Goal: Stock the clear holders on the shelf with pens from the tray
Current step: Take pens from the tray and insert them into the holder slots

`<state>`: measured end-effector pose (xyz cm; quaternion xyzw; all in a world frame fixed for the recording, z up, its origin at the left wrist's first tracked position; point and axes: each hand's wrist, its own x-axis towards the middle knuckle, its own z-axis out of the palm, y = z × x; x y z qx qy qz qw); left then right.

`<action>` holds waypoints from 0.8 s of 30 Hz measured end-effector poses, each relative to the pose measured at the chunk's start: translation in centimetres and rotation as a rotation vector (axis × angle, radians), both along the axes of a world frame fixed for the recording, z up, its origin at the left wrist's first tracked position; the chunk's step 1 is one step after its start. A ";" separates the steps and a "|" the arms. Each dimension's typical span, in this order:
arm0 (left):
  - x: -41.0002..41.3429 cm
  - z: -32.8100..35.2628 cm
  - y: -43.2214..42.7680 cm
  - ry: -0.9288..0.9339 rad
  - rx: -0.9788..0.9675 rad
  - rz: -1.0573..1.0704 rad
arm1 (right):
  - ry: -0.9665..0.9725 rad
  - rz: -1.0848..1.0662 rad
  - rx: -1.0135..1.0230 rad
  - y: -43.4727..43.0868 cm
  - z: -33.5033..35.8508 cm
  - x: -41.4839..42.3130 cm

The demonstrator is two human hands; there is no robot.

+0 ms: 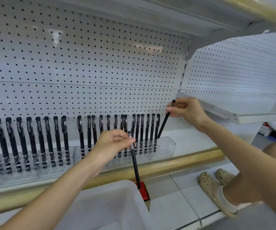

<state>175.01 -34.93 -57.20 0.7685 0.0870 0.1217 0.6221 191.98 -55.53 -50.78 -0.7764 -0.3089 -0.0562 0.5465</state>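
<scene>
- Right hand (pixel 186 112) pinches a pen (pixel 164 124) near its cap. The long axis is tilted: cap up-right, tip down-left.
- Key relation: the tip sits at the free holes at the right end of the clear holder (pixel 168 147), just right of the last standing pen (pixel 157 128) (can't tell if it has entered a hole).
- Left hand (pixel 112 143) pinches a second pen (pixel 135 166) below the cap. It hangs near-upright with its tip over the tray (pixel 110 201) corner, by a red box (pixel 144 192).
- Right hand is nearer the free holes; left hand is lower, in front of the filled section.
- My read: bring the right hand's pen upright, then push it down.
</scene>
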 end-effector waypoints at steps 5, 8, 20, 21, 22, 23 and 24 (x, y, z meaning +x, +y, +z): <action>0.0 -0.4 0.2 0.000 0.027 0.002 | -0.007 0.014 -0.039 -0.5 0.2 0.5; 0.0 -0.4 0.4 0.005 0.032 0.000 | 0.020 0.027 -0.039 -0.7 0.0 0.9; 0.7 -0.3 0.9 0.096 0.077 -0.015 | 0.024 0.055 -0.360 0.5 -2.8 1.5; 0.7 -0.3 0.9 0.094 0.085 -0.015 | 0.030 0.057 -0.360 0.6 -2.8 1.6; 0.6 -0.4 0.8 0.092 0.092 -0.018 | 0.024 0.060 -0.360 0.6 -2.7 1.6; 0.6 -0.4 0.9 0.091 0.099 -0.023 | 0.021 0.066 -0.357 0.6 -2.8 1.7; 0.6 -0.5 0.9 0.092 0.104 -0.029 | 0.026 0.065 -0.358 0.7 -2.8 1.7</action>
